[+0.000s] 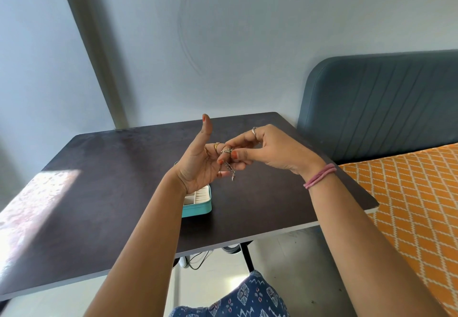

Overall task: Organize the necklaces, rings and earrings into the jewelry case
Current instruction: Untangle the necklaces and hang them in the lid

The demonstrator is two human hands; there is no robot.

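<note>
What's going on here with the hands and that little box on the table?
A person sits at a dark table with both hands raised above it. The right hand pinches a silver ring on a finger of the left hand; whether it is going on or coming off cannot be told. A small metal piece dangles below the fingers. A gold ring sits on another left finger. The teal jewelry case lies open on the table beneath the left wrist, its compartments partly hidden.

head cam | looks forward-down | hands close | table beyond
</note>
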